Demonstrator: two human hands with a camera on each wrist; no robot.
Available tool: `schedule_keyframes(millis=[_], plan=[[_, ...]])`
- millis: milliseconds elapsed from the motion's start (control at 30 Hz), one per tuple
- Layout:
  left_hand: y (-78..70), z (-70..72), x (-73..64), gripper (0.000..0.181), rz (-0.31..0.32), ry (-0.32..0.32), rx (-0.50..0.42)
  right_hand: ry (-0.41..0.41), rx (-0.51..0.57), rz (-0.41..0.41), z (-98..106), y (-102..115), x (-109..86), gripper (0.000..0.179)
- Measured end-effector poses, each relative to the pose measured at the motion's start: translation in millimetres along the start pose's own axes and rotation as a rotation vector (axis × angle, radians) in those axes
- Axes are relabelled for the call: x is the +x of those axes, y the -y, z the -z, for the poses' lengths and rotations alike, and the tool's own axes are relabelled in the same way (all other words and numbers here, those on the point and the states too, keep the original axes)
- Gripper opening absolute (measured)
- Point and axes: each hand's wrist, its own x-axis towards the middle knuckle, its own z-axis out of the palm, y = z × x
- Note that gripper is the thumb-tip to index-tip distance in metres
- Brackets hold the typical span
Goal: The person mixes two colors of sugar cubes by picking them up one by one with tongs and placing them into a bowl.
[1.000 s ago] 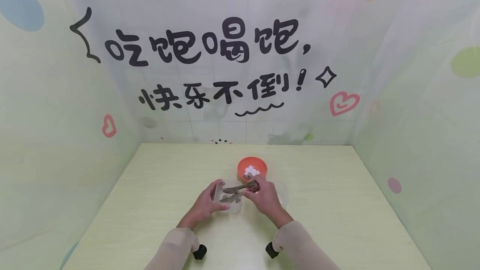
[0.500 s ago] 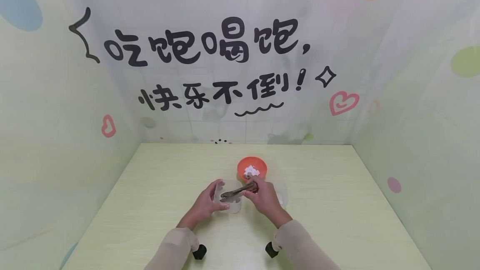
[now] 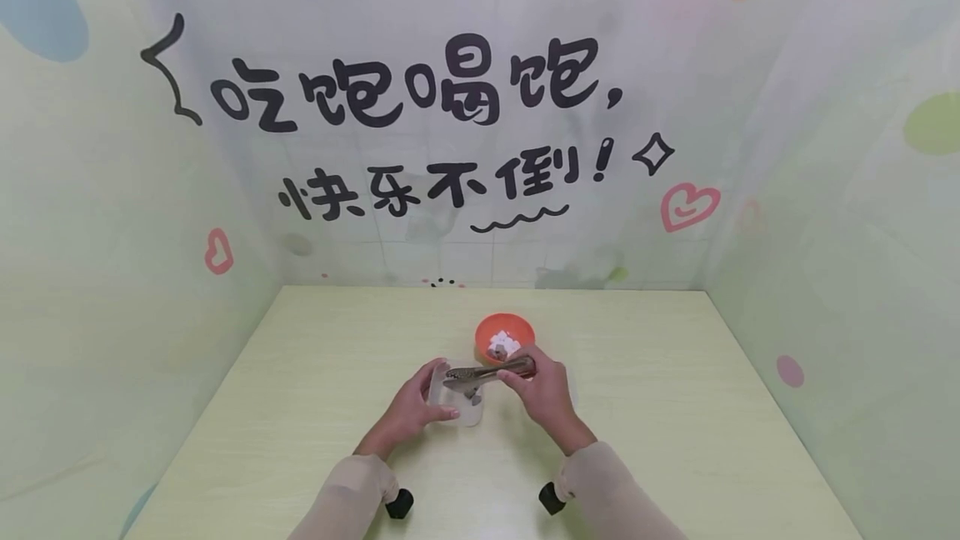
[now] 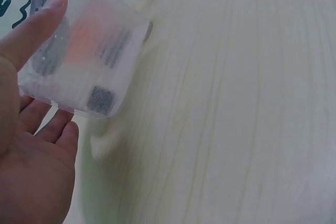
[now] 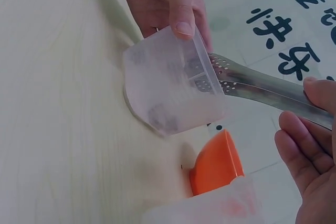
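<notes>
My left hand (image 3: 407, 408) grips a translucent plastic box (image 3: 467, 418), tilted, with the thumb on one side and fingers under the other. Dark grey cubes (image 4: 101, 99) show through its wall in the left wrist view. My right hand (image 3: 547, 394) holds metal tongs (image 3: 495, 371) by their arms. The perforated tong tips reach into the box and stand a little apart; whether they touch a cube I cannot tell. Just behind sits an orange bowl (image 3: 519, 328) with white cubes (image 3: 502, 343) and a greyish piece (image 3: 497, 352) in it.
A second translucent container (image 5: 205, 211) stands beside the orange bowl, mostly hidden behind my right hand in the head view. The pale wooden table (image 3: 337, 340) meets a printed backdrop (image 3: 480, 257) at the back and sides.
The tong tips came together half a second ago and are now slightly apart again. My right hand has shifted a little right. My left hand keeps the box in the same place.
</notes>
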Motion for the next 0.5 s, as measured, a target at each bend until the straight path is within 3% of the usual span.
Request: schedule_keyframes(millis=[500], plan=[[0.8, -0.9, 1.8, 0.095, -0.004, -0.003, -0.014, -0.137, 0.025, 0.076, 16.1, 1.4, -1.3, 0.023]])
